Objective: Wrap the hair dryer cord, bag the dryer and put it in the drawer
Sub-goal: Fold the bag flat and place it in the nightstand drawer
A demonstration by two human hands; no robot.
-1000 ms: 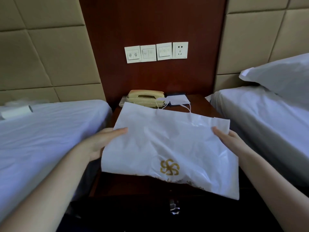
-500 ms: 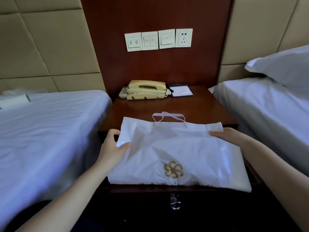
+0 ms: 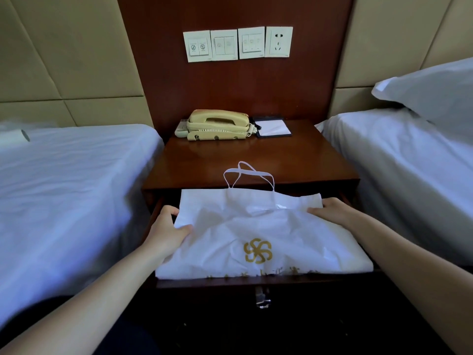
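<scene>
White bag lay flat in the open drawer, dryer presumably inside. Left hand pinched its left edge to steer it in; right hand sat on the far right corner, grip unclear. Phone sat at the nightstand's back edge.

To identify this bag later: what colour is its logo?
The logo is gold, on the white bag; head view shows it best.
</scene>
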